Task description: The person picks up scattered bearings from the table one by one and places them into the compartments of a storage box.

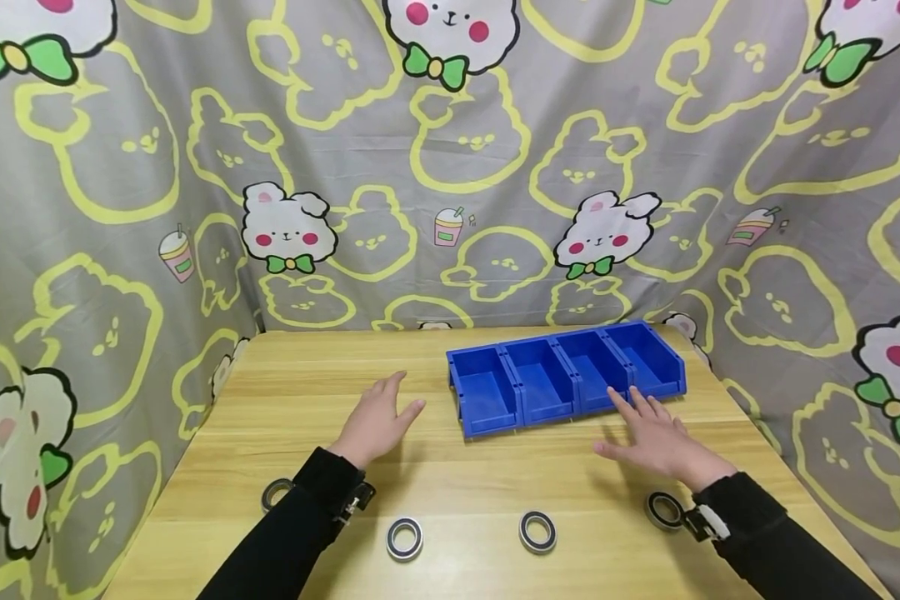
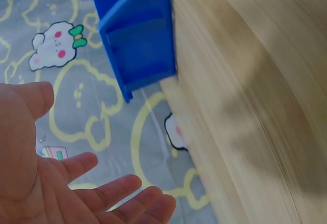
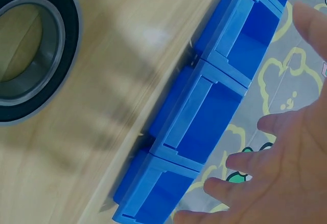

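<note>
A blue row of joined storage bins stands at the back right of the wooden table. My left hand hovers to the left of the bins, fingers spread, with nothing in it. In front of the right-hand bins is my right hand, also spread and holding nothing. Several ball bearings lie in a rough line near me: one partly covered by the left sleeve, one and another in the middle, and one beside the right wrist. The right wrist view shows a bearing up close.
The wooden table carries the bins and bearings. A grey curtain with yellow outlines and cartoon bears hangs behind the table and along both sides. Each wrist wears a strapped device, such as the right wrist mount.
</note>
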Demonstrator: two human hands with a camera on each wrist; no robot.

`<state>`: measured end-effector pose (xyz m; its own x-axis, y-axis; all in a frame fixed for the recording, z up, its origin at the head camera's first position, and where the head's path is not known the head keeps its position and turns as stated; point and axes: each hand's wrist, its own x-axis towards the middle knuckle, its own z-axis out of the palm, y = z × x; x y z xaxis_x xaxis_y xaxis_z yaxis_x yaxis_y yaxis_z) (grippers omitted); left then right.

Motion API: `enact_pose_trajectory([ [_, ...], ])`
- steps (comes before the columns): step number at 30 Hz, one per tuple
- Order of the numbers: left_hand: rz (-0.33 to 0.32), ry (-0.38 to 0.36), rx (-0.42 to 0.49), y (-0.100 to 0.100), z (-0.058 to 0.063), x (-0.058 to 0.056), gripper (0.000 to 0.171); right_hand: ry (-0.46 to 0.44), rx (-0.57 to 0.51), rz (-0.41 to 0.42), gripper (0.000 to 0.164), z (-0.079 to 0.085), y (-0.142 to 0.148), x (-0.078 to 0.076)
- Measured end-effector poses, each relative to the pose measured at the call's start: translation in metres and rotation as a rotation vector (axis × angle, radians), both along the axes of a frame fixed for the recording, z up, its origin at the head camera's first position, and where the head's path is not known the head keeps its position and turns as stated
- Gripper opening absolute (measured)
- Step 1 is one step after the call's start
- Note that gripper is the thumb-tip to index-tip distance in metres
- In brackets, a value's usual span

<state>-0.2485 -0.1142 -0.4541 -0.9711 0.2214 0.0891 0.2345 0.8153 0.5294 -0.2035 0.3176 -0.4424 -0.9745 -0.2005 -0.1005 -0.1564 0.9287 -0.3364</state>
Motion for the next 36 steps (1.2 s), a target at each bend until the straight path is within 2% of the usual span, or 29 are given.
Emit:
enact_pose_trajectory([
  [4,0.006,-0.019,0.011,0.015,0.000,-0.007,0.067,-0.004,0.019,0.020,0.111,0.000,0.000,0.001],
  [10,-0.024,-0.024,0.045,0.039,0.000,-0.021,0.060,-0.005,0.024,0.043,0.109,0.001,0.002,0.003],
  [20,-0.020,-0.025,0.098,0.070,-0.008,-0.039,0.049,0.011,0.051,0.070,0.107,-0.006,0.000,0.012],
  [25,0.025,-0.004,0.101,0.081,-0.008,-0.046,0.044,0.023,0.065,0.065,0.106,-0.004,-0.002,0.016],
  [29,0.075,0.018,0.077,0.088,-0.009,-0.050,0.047,0.025,0.072,0.066,0.105,-0.002,-0.002,0.020],
  [33,0.142,-0.017,0.055,0.095,-0.011,-0.055,0.050,0.036,0.070,0.080,0.104,-0.003,-0.002,0.023],
  [36,0.169,-0.036,0.056,0.101,-0.011,-0.058,0.057,0.047,0.064,0.083,0.104,-0.005,-0.001,0.023],
])
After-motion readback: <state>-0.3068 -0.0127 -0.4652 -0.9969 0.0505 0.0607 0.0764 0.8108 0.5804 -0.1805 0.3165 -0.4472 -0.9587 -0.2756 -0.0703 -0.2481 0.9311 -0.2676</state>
